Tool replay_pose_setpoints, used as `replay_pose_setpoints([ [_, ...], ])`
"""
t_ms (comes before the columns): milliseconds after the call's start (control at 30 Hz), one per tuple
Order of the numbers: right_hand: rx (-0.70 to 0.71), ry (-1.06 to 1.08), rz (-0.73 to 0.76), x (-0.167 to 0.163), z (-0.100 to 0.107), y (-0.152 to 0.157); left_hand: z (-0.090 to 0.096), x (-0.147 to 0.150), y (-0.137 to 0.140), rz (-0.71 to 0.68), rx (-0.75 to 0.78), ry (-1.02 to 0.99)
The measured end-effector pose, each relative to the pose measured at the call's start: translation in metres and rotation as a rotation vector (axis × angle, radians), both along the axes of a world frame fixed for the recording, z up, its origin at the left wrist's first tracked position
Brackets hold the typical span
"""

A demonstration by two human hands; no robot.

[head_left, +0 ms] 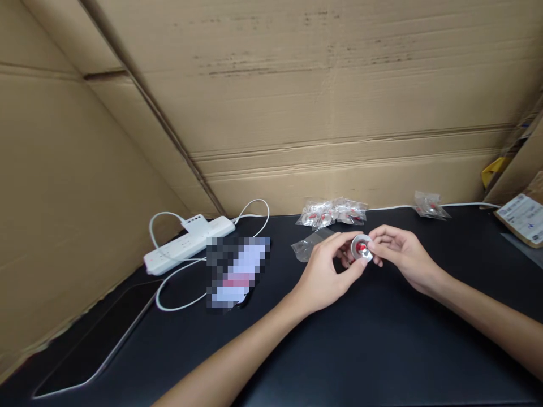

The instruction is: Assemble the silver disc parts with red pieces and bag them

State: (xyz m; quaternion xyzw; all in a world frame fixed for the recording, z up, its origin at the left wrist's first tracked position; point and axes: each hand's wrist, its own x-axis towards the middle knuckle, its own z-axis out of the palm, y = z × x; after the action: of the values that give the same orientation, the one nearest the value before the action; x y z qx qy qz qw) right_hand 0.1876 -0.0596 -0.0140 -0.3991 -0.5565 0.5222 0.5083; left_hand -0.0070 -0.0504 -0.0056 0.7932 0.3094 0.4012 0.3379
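Observation:
Between the thumb and fingers of my left hand is a small round silver metal piece, shaped like a shallow cup, with a bright red part at its centre. Its hollow side faces up toward me. My right hand pinches the right side of the rim, its thumb at the edge and its fingers curled behind. Just left of my left hand lies a clear plastic bag, partly covered by that hand. Behind them sit several bagged silver-and-red pieces in a cluster.
More small bagged red pieces lie at the back right. A white power strip with looping white cables stands left, near a blurred-out phone-like object. A dark tablet-like slab is front left. Cardboard walls enclose the black table; a labelled package is right.

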Motion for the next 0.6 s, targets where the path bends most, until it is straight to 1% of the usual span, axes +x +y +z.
replay_pose_setpoints([
  [133, -0.152, 0.19, 0.138, 0.0, 0.0001, -0.0009, 0.0016, -0.0023, 0.0013, -0.016, 0.113, 0.033],
  [200, -0.19, 0.238, 0.18, -0.0019, -0.0006, -0.0018, 0.0022, -0.0023, 0.001, -0.037, 0.152, 0.033],
  [267, -0.2, 0.24, 0.194, -0.0041, -0.0021, -0.0025, 0.0021, -0.0015, -0.0002, -0.05, 0.176, 0.034],
  [333, -0.147, 0.168, 0.148, -0.0053, -0.0037, -0.0029, 0.0013, -0.0007, -0.0015, -0.049, 0.19, 0.039],
  [500, 0.131, -0.08, -0.109, -0.0053, -0.0051, -0.0038, -0.0007, -0.0009, -0.0021, 0.044, 0.197, 0.044],
  [600, 0.273, -0.176, -0.161, -0.0064, -0.0032, -0.0067, -0.0007, -0.0015, -0.0017, 0.079, 0.163, 0.054],
])
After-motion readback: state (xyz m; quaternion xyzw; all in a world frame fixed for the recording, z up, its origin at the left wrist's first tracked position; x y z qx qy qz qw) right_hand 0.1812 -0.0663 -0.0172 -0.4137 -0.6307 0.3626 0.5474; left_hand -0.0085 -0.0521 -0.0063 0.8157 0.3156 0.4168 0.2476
